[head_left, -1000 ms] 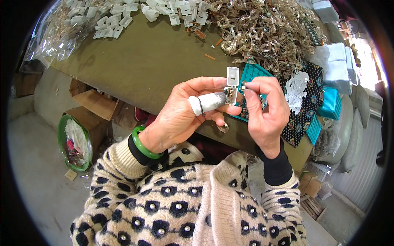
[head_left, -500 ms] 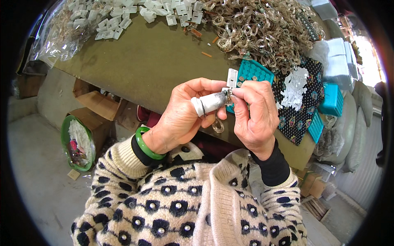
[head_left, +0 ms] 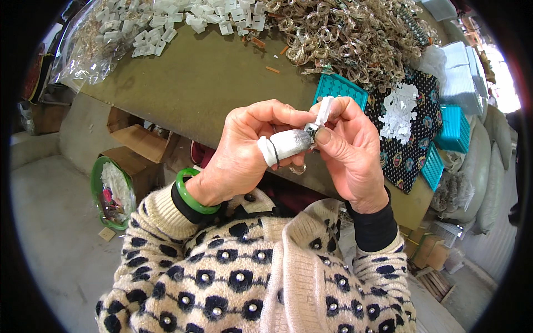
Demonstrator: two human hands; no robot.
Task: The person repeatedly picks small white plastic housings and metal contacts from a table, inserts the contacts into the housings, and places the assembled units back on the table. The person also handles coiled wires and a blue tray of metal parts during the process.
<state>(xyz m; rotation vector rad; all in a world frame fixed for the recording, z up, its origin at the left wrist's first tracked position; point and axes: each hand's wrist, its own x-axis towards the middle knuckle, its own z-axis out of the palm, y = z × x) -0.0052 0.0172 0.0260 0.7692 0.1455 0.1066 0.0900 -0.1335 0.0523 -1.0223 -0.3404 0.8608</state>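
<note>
My left hand (head_left: 240,145) and my right hand (head_left: 356,155) meet above the table's near edge, both closed on a small white plastic case (head_left: 324,110). Its upper piece stands up between the fingertips, and a small metallic part (head_left: 311,130) shows at its lower end. A white cover (head_left: 286,146), tied with a black band and smudged grey at the tip, wraps my left thumb. My right thumb presses beside the metallic part. Below the left fingers hangs a loop of clear wire (head_left: 297,168). The fingers hide much of the case.
Behind my hands lie a teal tray (head_left: 340,89), a large heap of coiled clear wires (head_left: 344,39) and many white plastic cases (head_left: 222,15). White flat pieces (head_left: 400,114) rest on patterned cloth at right, near teal baskets (head_left: 454,129). A green basin (head_left: 100,191) stands at lower left.
The white case has tilted and its upper piece now leans to the right. My right hand has turned so its thumb presses from the near side. The wire loop hangs less far below.
</note>
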